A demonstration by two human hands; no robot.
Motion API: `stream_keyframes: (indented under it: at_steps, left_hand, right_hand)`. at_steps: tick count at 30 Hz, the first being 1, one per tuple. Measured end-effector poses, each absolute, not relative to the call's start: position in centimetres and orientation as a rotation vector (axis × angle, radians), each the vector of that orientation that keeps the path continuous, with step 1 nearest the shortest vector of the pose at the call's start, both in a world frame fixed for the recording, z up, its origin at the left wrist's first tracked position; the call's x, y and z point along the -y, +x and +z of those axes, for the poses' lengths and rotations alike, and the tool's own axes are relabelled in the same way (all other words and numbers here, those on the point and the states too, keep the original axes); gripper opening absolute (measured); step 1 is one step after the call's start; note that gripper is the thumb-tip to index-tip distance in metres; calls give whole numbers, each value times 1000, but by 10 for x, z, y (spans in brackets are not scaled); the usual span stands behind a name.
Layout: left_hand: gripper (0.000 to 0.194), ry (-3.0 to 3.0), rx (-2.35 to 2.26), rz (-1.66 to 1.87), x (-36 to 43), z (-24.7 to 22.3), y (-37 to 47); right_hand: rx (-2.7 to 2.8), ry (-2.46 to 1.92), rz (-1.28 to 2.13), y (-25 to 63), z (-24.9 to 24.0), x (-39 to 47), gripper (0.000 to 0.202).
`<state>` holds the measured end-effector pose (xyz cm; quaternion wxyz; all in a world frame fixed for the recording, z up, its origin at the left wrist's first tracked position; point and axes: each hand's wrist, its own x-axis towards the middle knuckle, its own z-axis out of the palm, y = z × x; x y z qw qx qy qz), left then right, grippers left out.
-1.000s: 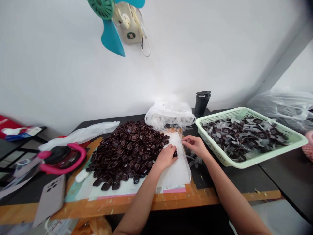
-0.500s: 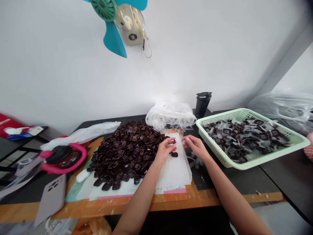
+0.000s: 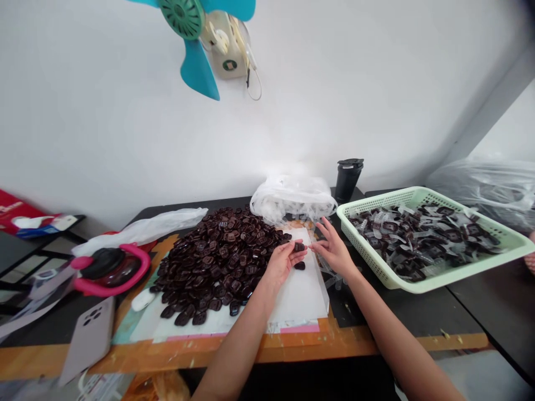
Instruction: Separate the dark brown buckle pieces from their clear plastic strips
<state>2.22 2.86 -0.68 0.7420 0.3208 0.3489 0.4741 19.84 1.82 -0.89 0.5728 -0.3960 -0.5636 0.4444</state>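
Note:
Over the white paper (image 3: 298, 301), my left hand (image 3: 281, 264) pinches a small dark brown plastic piece, shaped like a rounded square buckle (image 3: 299, 247). Close on its right, my right hand (image 3: 334, 253) has thumb and forefinger pinched at the piece's edge, the other fingers raised and spread. Whatever lies in that pinch is too small to make out. Another dark piece (image 3: 300, 266) rests on the paper below the hands. A big heap of the same pieces (image 3: 221, 256) fills the left. Loose clear plastic strips (image 3: 336, 278) lie under my right hand.
A pale green basket (image 3: 401, 287) at right holds dark pieces with clear strips. Behind stand a white plastic bag (image 3: 292, 195) and a black tumbler (image 3: 349, 179). A pink-handled pot (image 3: 112, 270), phone (image 3: 88, 337) and white mouse-like object (image 3: 142, 300) lie left. Fan blades (image 3: 198, 69) hang above.
My left hand now shows the dark piece turned outward at its fingertips. My right hand's pinch has come in toward it, and its other fingers have lifted and spread. The view has shifted slightly.

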Motion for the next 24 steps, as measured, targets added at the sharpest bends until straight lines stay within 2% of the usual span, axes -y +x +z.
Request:
stream_keyframes:
  at_steps: [1, 5, 7, 14, 19, 24]
  left_hand:
    - [24, 701, -779, 1046, -29, -8, 22]
    - [24, 682, -799, 1097, -31, -14, 25]
    - [25, 690, -780, 1113, -30, -15, 27]
    - [40, 915, -732, 1029, -24, -12, 32]
    - [41, 939, -753, 1024, -23, -14, 31]
    - [34, 770, -677, 1062, -25, -16, 31]
  right_hand:
    - [1302, -933, 1081, 197, -10, -18, 74]
    - [1334, -973, 1174, 191, -13, -16, 32]
    - [1400, -1006, 1080, 186, -15, -14, 24]
    - [1529, -1107, 733, 178, -16, -9, 26]
    - [1482, -1064, 786, 180, -17, -10, 26]
    - [1500, -1021, 743, 177, -16, -8, 30]
